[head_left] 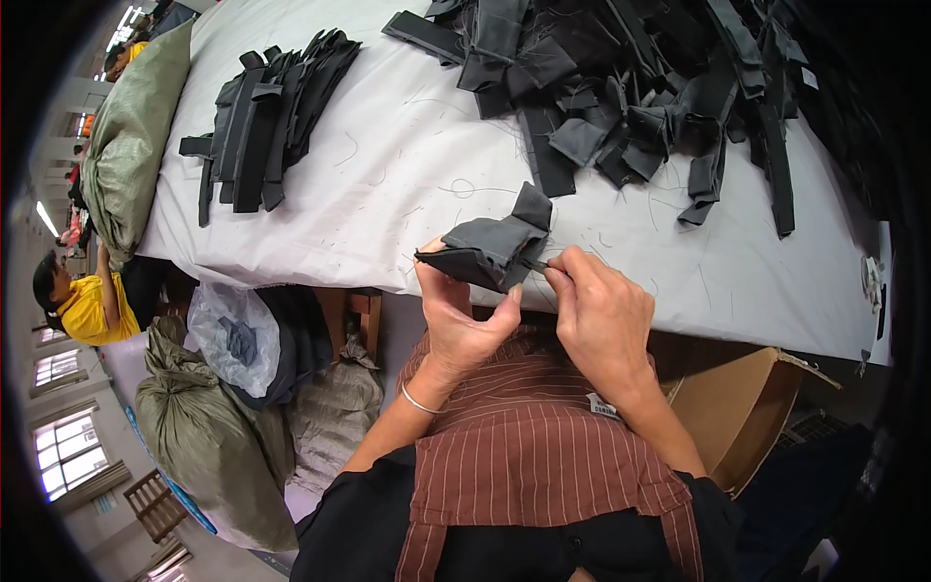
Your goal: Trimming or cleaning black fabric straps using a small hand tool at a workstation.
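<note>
My left hand (462,325) is closed on a folded dark grey fabric piece (499,240), holding it up at the table's near edge between thumb and fingers. One narrow flap of the piece sticks up and away from me. My right hand (606,312) is beside it on the right, thumb and forefinger pinched together at the fabric's right edge. A thin dark bit shows between those fingertips and the fabric; whether it is a small tool or part of the cloth I cannot tell.
On the white-covered table (388,194), a neat stack of dark strips (267,121) lies left and a tangled heap of them (630,87) lies right. Loose threads are scattered about. Sacks (208,436) stand at lower left, a cardboard box (737,412) at lower right. A person in yellow (92,301) sits left.
</note>
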The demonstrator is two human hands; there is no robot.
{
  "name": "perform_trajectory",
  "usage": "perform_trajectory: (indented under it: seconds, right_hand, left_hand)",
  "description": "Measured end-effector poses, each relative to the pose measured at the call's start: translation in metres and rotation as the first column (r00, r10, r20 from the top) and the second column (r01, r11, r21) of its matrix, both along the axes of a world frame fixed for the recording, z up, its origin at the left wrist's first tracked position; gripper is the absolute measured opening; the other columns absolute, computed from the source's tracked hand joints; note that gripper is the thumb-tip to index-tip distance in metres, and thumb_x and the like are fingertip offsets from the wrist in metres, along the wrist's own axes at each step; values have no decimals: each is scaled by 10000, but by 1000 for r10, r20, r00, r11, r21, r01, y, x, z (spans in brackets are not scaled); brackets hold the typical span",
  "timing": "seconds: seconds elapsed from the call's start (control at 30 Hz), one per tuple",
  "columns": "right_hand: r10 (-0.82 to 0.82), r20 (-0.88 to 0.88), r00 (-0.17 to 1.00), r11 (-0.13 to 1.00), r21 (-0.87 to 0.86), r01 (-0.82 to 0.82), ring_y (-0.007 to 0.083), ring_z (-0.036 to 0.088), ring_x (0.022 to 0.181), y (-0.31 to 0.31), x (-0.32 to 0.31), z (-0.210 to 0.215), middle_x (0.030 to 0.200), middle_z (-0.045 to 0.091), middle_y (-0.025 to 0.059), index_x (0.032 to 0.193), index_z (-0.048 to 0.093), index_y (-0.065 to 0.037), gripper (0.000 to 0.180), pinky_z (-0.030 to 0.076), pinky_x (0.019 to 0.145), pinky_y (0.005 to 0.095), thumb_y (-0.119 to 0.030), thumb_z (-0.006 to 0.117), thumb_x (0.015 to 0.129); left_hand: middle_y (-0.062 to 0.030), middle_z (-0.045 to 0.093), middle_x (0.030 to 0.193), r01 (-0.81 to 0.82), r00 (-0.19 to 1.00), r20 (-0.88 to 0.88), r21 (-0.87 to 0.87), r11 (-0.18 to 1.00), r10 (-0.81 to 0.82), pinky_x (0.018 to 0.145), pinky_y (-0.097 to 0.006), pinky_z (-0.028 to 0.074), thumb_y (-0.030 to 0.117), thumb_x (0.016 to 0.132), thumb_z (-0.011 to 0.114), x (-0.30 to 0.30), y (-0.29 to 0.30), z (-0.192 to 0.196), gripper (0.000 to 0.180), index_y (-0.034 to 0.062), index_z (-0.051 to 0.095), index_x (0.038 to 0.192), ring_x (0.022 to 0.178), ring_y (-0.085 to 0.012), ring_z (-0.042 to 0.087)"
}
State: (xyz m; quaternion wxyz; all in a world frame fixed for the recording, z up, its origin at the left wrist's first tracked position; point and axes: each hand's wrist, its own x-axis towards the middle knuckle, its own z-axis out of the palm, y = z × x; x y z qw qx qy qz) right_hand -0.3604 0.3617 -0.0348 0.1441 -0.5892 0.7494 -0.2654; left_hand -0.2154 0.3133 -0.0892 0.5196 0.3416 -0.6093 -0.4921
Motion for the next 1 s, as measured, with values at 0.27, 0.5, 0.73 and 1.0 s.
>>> perform_trajectory:
  seconds: [0.27, 0.5, 0.73, 1.0]
  right_hand:
    - [1, -57, 998, 1000, 23, 1, 304, 625, 658, 1, 0, 2, 751, 644, 78, 834, 582, -73, 77, 447, 551, 404, -138, 607, 865]
    - [7, -49, 999, 1000, -1, -7, 299, 627, 653, 0, 1, -3, 754, 644, 78, 832, 590, -73, 79, 449, 542, 399, -140, 626, 852]
    - [18, -63, 998, 988, -151, -27, 255, 617, 605, -3, 2, -10, 683, 599, 63, 817, 561, -77, 133, 458, 503, 381, -165, 659, 826]
    - [50, 94, 994, 986, -165, -34, 260, 626, 711, -5, 3, -12, 791, 617, 65, 884, 584, -76, 95, 480, 559, 389, -149, 630, 846]
  left_hand:
    - [-96, 448, 1173, 4, 1000, -16, 23, 1000, -4, 916, -289, 436, -59, 673, 732, 0, 1, 1, 730, 27, 308, 1261, 1078, -161, 501]
    - [-96, 448, 1177, 17, 999, -29, 37, 999, -16, 916, -293, 440, -64, 668, 723, 0, 2, 1, 730, 28, 308, 1262, 1080, -163, 502]
    - [-92, 446, 1168, 23, 999, -47, 83, 996, -19, 938, -301, 418, -71, 669, 715, 1, -1, 1, 714, 35, 309, 1248, 1100, -170, 480]
    - [-127, 497, 1218, -15, 1000, -24, 54, 998, 16, 984, -369, 408, -80, 673, 650, 7, -6, -5, 712, 44, 322, 1292, 1111, -263, 558]
